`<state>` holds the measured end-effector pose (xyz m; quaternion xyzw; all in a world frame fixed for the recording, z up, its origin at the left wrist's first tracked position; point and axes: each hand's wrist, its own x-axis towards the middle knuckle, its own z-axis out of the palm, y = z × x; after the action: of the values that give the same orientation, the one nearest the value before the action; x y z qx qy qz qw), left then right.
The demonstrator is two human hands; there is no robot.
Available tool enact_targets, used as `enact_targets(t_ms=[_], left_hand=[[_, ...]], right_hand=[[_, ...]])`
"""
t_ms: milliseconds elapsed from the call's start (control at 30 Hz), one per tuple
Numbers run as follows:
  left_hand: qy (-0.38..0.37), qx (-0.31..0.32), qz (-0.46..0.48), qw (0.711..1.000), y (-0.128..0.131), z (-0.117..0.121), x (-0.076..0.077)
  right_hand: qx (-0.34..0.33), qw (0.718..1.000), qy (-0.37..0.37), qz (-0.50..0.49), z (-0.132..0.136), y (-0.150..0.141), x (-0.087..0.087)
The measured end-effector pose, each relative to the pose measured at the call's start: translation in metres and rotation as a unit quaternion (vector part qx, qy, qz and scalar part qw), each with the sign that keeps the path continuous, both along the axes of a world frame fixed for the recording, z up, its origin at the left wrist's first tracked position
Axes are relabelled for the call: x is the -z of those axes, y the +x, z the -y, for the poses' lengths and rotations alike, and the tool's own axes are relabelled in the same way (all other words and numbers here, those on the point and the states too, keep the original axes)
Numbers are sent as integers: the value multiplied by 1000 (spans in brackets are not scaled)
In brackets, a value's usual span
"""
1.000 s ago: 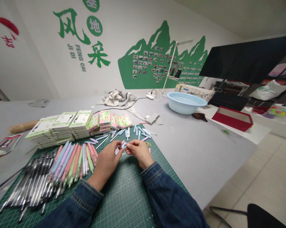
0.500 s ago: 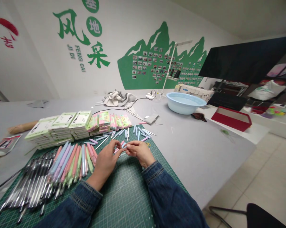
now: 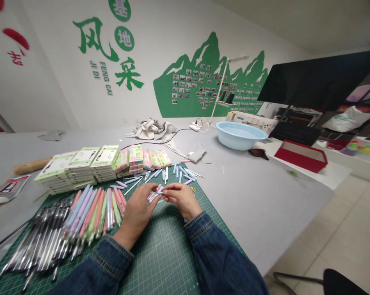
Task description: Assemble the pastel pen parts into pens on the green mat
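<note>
Both hands meet over the green cutting mat (image 3: 160, 254). My left hand (image 3: 138, 211) has its fingers curled round several short pastel pen parts (image 3: 154, 193), pink and light blue. My right hand (image 3: 181, 198) pinches the end of one of those parts with thumb and forefinger, touching the left hand's fingertips. Loose pastel pen parts (image 3: 180, 172) lie scattered just beyond the hands. A row of finished pastel pens (image 3: 94, 209) lies to the left of my left hand, and black pens (image 3: 37, 241) lie further left.
Stacks of green and pink pen boxes (image 3: 89, 162) stand behind the mat. A light blue basin (image 3: 238, 135), a red box (image 3: 300, 154), a sewing machine (image 3: 252, 119), a cloth heap (image 3: 151, 128) and a cable sit further back on the grey table (image 3: 259, 192). A chair (image 3: 335, 280) stands at lower right.
The hands keep working the same pen parts together with small finger shifts. The view has tilted slightly, so the scene sits a little lower.
</note>
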<state>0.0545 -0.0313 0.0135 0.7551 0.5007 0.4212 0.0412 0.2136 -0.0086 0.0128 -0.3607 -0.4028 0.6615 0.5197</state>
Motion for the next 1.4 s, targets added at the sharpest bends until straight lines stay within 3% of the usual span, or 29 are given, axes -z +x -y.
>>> enact_targets(t_ms=[100,233,400,833,1100,1200,1300,1400], left_hand=[[-97,-26,66,993,-1,-5,0],[-210,21,155,965,0,-8,1],[-206,65,222,951,2,-6,1],[-188,3,188,964,4,-5,-5],[-194,22,207,959,11,-14,-7],[-199,39,215,955,13,-18,-9],[-171,-10,118,978,12,-22,-5],[-152,-93,-98,979,10,-22,6]], right_hand=[[17,1000,2,-3,-1,1,0],[17,1000,16,3,-1,1,-1],[19,999,30,10,2,-3,-3],[18,999,31,-15,2,-6,0],[22,999,33,-27,0,1,-2],[53,998,41,-20,-2,3,-4],[128,991,41,-27,-7,9,-5],[179,983,33,-39,-11,15,-5]])
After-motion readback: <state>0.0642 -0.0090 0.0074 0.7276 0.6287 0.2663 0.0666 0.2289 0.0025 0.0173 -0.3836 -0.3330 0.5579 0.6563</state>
